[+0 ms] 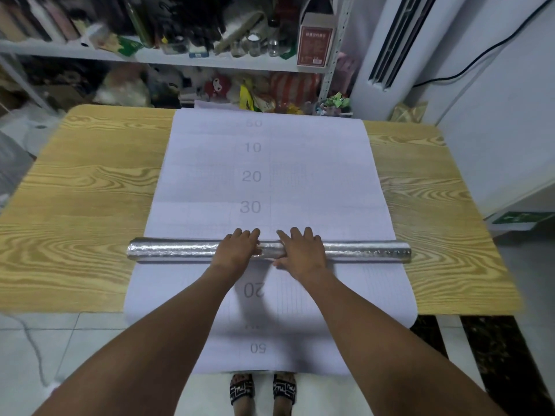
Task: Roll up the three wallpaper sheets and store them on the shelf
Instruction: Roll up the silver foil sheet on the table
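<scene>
The left grip (240, 249) and right grip (301, 250) lie side by side on the middle of the silver roll (177, 250), fingers straight over its top, pressing rather than clasping. The roll's long axis runs left to right across the tabletop (90, 187). The flat sheet (315, 175) lies beyond the fingertips, towards the shelf (168, 57), so I judge the push must go straight away from the body. The sheet reads 10, 20, 30 ahead, with 20 and 50 upside down on the near part; the lettering on the shelf's red box (313, 40) is too small to read.
</scene>
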